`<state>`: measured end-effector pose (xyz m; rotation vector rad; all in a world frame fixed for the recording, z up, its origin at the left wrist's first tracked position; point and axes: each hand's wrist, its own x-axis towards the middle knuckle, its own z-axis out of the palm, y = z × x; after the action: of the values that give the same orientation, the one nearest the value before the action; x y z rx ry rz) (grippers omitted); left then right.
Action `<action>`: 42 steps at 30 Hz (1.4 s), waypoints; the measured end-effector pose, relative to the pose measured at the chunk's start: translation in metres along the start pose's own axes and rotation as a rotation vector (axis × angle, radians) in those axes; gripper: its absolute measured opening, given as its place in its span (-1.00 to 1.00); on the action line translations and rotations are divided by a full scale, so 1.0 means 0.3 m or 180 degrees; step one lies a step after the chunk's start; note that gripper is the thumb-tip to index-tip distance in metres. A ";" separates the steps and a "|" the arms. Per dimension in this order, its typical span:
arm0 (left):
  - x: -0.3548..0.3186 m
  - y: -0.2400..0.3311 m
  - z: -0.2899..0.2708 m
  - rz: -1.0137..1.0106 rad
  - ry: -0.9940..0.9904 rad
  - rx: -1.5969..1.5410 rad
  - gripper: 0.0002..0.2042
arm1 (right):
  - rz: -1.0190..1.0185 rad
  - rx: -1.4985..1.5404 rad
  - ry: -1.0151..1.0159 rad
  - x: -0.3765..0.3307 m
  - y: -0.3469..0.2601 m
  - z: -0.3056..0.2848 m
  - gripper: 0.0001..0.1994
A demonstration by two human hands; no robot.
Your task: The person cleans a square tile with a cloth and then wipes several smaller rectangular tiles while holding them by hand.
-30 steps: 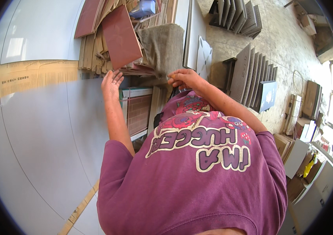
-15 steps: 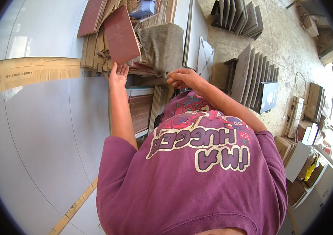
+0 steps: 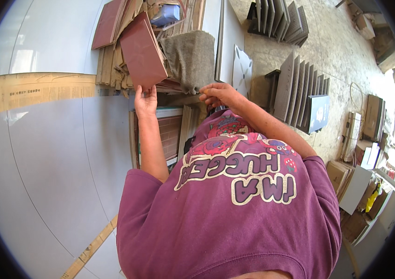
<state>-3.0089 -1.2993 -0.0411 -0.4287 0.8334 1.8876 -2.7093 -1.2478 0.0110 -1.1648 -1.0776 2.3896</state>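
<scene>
While your left hand (image 3: 146, 103) meets reddish panel (image 3: 141, 53) at lower edge, can't tell if it's clamped; panel's not off pile (image 3: 108, 69) yet imo. Right hand (image 3: 219, 94) curled by gray cloth (image 3: 189, 58), grip unclear.

Head-worn fisheye (left one) looks down, the purple shirt (image 3: 227, 216) nearest.

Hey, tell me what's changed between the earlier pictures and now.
The left hand has moved right, from the near-left corner of the reddish-brown panel along its near edge. Since the middle picture, that edge has come slightly toward you. The right hand stayed curled near the gray-brown cloth, which also stayed put.
</scene>
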 end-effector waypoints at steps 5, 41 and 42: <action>0.013 -0.024 -0.020 -0.0006 0.0060 -0.0234 -0.75 | 0.0021 -0.0028 -0.0010 -0.005 -0.002 0.008 -0.71; -0.094 0.333 0.106 0.1195 -0.1285 0.0405 -0.75 | 0.0140 -0.0110 0.0007 0.005 -0.009 0.005 -0.70; -0.068 0.353 0.125 0.1244 -0.1217 0.0464 -0.76 | 0.0124 -0.0100 -0.0005 0.006 -0.008 -0.001 -0.69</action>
<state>-3.0917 -1.3149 0.0360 0.1995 0.8262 2.1523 -2.7105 -1.2451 0.0114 -1.2051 -1.1066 2.4116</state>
